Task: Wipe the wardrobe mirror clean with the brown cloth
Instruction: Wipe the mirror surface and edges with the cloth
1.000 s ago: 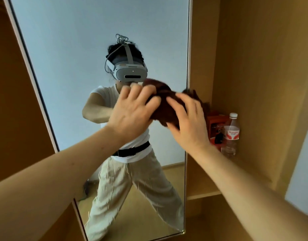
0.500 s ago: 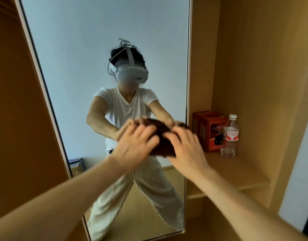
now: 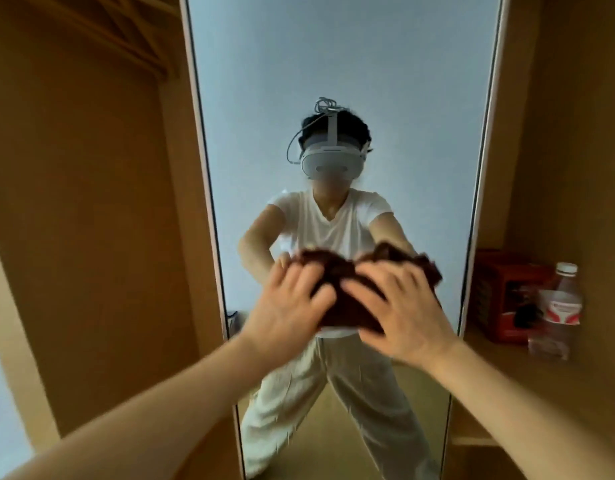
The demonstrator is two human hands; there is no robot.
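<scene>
When set against the head view of a second ago, plainly lower on the glass: cloth (image 3: 337, 299) down from neck height of the reflection to about its waist, pressed to the mirror (image 3: 334, 64) near mid-width, right end reaching toward the mirror's right edge. No second angle for checking contact.

Held there by left hand (image 3: 288, 306) on the left part and right hand (image 3: 399, 306) on the right part, thumbs close together. Fingers of both spread and fairly straight over the fabric, pushing flat rather than gripping, though smeared by motion. Bunched tight half a second ago, now drawn out wider between the hands.

Swung left with the head as well: mirror now centred, shelf (image 3: 500, 368) with box (image 3: 503, 292) and bottle (image 3: 555, 306) shifted to the right margin, near the mirror's edge but apart from the cloth.

Judged from all that: mid-stroke, travelling downward through the middle band. Upper glass probably passed over already; lower part, down to the reflected floor, seemingly not yet reached. No telling smears or streaks through this blur.

Next, most likely more of the same downward, plus a reach to the left strip, uncovered at present. Worth watching: right end of the cloth, liable to fold against the edge there.
</scene>
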